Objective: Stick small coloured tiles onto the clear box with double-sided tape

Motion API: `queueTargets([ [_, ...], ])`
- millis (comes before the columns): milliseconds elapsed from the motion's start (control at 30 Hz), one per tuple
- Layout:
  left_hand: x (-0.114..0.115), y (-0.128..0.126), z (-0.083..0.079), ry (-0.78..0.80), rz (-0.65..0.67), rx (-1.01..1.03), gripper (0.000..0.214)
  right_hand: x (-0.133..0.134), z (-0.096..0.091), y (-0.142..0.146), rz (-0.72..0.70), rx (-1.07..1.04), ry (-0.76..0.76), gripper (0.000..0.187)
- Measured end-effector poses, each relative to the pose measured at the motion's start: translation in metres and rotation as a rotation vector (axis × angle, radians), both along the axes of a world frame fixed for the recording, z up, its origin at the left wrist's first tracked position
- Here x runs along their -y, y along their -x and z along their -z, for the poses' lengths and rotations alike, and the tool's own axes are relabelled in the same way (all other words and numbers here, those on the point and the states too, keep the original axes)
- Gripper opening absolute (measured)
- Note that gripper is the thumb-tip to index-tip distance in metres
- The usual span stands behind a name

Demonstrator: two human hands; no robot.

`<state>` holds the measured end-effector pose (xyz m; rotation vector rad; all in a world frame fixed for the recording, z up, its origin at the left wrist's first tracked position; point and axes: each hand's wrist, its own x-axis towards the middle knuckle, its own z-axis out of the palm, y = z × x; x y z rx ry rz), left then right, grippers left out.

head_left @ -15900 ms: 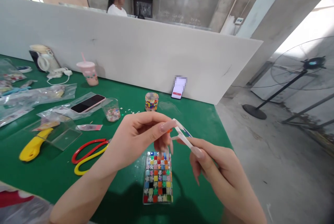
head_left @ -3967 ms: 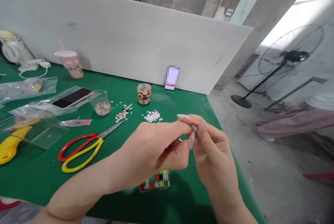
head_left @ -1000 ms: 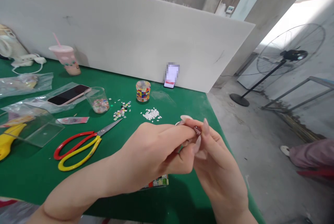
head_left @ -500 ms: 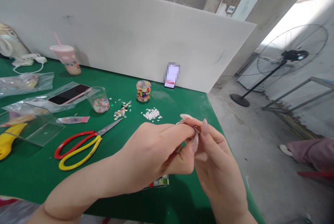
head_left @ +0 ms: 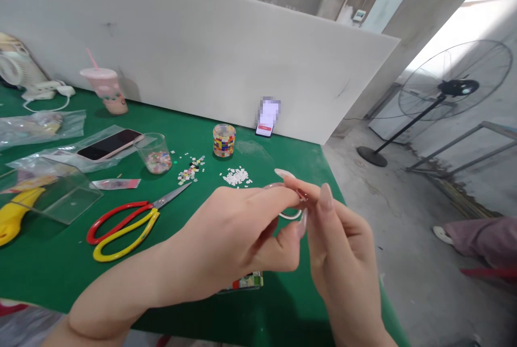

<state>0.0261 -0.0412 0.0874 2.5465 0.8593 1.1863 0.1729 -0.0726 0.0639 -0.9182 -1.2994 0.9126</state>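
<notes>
**A:** What are the hands doing?

**B:** The left hand point(head_left: 238, 234) and the right hand point(head_left: 343, 244) meet fingertip to fingertip above the near right part of the green felt-covered table point(head_left: 60, 271). Both are closed in a pinch around a small dark red piece point(head_left: 301, 194), which is held in the air between them.

**A:** Which fingers have it?

**B:** It seems pressed between the left forefinger and a right fingertip, though the piece is too tiny to be sure. A thin white curved strip point(head_left: 291, 215) shows just below it, between the two hands. The fingers hide most of it.

**A:** Anything under the hands?

**B:** A flat panel of coloured mosaic squares point(head_left: 248, 281) lies on the table beneath the left hand. Only its near edge shows.

**A:** And further off?

**B:** To the left lie scissors with red and yellow handles point(head_left: 121, 226). Their blades point toward a scatter of mixed coloured tile chips point(head_left: 190, 169). Just right of that is a little heap of white tile chips point(head_left: 236, 176).

Behind the chips stands a round mosaic-covered cup point(head_left: 224, 140), and left of it a clear plastic cup with coloured bits point(head_left: 156, 154). A phone in a pink case point(head_left: 109, 144) rests on a clear plastic bag point(head_left: 60, 155). A pink drink cup with a straw point(head_left: 105, 91) stands by the white partition board point(head_left: 202, 56), and a second phone point(head_left: 266, 120) leans against that board.
</notes>
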Motion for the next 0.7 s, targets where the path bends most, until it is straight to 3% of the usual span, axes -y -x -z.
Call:
queueTargets([
  [233, 0.001, 0.005, -0.002, 0.05, -0.016, -0.004, 0.018, 0.006, -0.001, -0.002, -0.049, 0.06, -0.041, 0.029],
  [700, 0.001, 0.008, -0.001, 0.01, -0.03, -0.039, 0.024, 0.005, -0.002, -0.012, 0.057, 0.427, -0.185, 0.036],
])
